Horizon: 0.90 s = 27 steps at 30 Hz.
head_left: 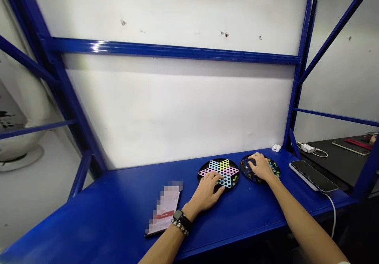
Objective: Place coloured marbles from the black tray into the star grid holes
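My left hand (209,189) lies over the near left part of a Chinese checkers board (227,170), a round black base with a pastel star full of holes. Its fingers are stretched out and the thumb is apart; nothing shows in it. To the right, my right hand (261,166) reaches over a round dark tray (246,168) with small shiny coloured pieces, which look like marbles, scattered in it. Thumb and fingers there are apart, pointing down at the tray. Its palm hides part of the tray, and no piece is visible in its grasp.
A phone with a lit screen (166,208) lies left of the board. At the right, another phone (314,175) rests on a white block with a cable. A small white case (276,148) sits near the wall. Blue frame posts (291,110) border the blue tabletop (118,200).
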### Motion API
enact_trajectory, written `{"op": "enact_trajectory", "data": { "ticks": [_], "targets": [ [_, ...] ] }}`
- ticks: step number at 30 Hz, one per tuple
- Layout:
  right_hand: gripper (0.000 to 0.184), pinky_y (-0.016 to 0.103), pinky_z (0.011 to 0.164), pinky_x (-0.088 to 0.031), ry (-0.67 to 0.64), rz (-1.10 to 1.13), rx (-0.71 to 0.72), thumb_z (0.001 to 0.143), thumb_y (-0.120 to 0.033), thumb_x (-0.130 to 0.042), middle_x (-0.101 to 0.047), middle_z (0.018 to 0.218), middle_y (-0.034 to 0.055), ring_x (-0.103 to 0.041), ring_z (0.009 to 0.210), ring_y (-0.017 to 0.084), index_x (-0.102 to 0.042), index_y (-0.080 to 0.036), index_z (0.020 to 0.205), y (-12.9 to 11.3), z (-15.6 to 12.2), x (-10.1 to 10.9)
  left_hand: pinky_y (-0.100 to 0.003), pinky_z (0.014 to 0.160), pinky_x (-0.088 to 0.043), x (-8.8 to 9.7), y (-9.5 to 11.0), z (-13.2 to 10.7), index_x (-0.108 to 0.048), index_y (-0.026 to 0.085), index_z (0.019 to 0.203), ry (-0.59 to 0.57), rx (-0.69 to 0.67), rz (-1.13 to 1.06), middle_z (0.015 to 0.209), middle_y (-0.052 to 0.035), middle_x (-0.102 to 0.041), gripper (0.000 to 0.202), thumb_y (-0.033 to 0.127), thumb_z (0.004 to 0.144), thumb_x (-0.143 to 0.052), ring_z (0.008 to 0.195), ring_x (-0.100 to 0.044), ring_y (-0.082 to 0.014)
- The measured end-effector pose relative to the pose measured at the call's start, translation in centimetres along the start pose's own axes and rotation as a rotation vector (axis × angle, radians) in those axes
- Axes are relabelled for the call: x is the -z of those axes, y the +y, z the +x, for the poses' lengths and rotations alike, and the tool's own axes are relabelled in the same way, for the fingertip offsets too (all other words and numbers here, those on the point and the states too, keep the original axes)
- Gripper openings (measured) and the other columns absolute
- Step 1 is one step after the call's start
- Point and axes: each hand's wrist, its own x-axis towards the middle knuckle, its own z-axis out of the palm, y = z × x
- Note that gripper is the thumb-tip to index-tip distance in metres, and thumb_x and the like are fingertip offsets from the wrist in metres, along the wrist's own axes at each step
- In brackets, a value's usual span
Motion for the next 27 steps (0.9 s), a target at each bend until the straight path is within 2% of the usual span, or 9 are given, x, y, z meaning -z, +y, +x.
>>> {"op": "enact_trajectory", "data": {
  "ticks": [4,6,9,15,22,27],
  "targets": [
    [0.032,0.037,0.092,-0.043,-0.013,-0.303,-0.286,0.095,-0.021,-0.047,-0.062,0.127,0.0119,-0.055,0.118,0.028,-0.067,-0.020,0.121,6.3,0.6,2.4,-0.048,0.105,-0.046,0.0,0.0,-0.1,-0.063,0.027,0.116,-0.006,0.008,0.007,0.125,-0.0073,-0.063,0.024,0.034,0.093,-0.058,0.120,-0.056,-0.0285],
    [0.035,0.035,0.090,-0.044,-0.065,-0.356,-0.308,0.096,-0.020,-0.047,-0.060,0.131,0.0128,-0.057,0.118,0.028,-0.066,-0.020,0.125,8.7,0.4,3.1,-0.048,0.106,-0.045,0.0,0.0,-0.1,-0.063,0.026,0.115,-0.007,0.009,0.006,0.126,-0.0074,-0.063,0.023,0.034,0.093,-0.058,0.121,-0.056,-0.0285],
    [0.038,0.034,0.090,-0.046,-0.159,-0.331,-0.247,0.094,-0.020,-0.050,-0.061,0.130,0.0137,-0.060,0.117,0.028,-0.066,-0.020,0.129,10.6,0.3,3.1,-0.048,0.107,-0.045,0.1,0.1,0.0,-0.063,0.027,0.114,-0.005,0.009,0.004,0.126,-0.0071,-0.064,0.023,0.034,0.093,-0.058,0.122,-0.056,-0.0286],
    [0.040,0.030,0.091,-0.048,-0.213,-0.216,-0.200,0.089,-0.017,-0.057,-0.067,0.121,0.0123,-0.065,0.112,0.025,-0.070,-0.021,0.126,11.8,1.7,1.8,-0.050,0.107,-0.045,0.0,0.1,-0.1,-0.064,0.027,0.114,-0.022,0.027,0.007,0.126,-0.0068,-0.064,0.023,0.034,0.093,-0.058,0.123,-0.055,-0.0292],
    [0.018,0.027,0.081,-0.049,-0.302,-0.186,-0.232,0.086,-0.015,-0.062,-0.073,0.096,0.0114,-0.069,0.094,0.022,-0.076,-0.015,0.099,12.0,3.1,2.3,-0.050,0.107,-0.044,0.1,0.2,-0.1,-0.064,0.027,0.115,-0.037,0.030,-0.012,0.126,-0.0073,-0.063,0.023,0.034,0.094,-0.056,0.122,-0.055,-0.0291],
    [0.016,0.027,0.069,-0.050,-0.314,-0.208,-0.266,0.079,-0.012,-0.066,-0.071,0.102,0.0152,-0.070,0.082,0.022,-0.073,-0.013,0.094,11.0,3.0,2.7,-0.049,0.106,-0.045,0.2,0.4,0.0,-0.064,0.026,0.115,-0.031,0.038,-0.011,0.125,-0.0072,-0.064,0.024,0.034,0.093,-0.057,0.120,-0.056,-0.0289]
  ]
}}
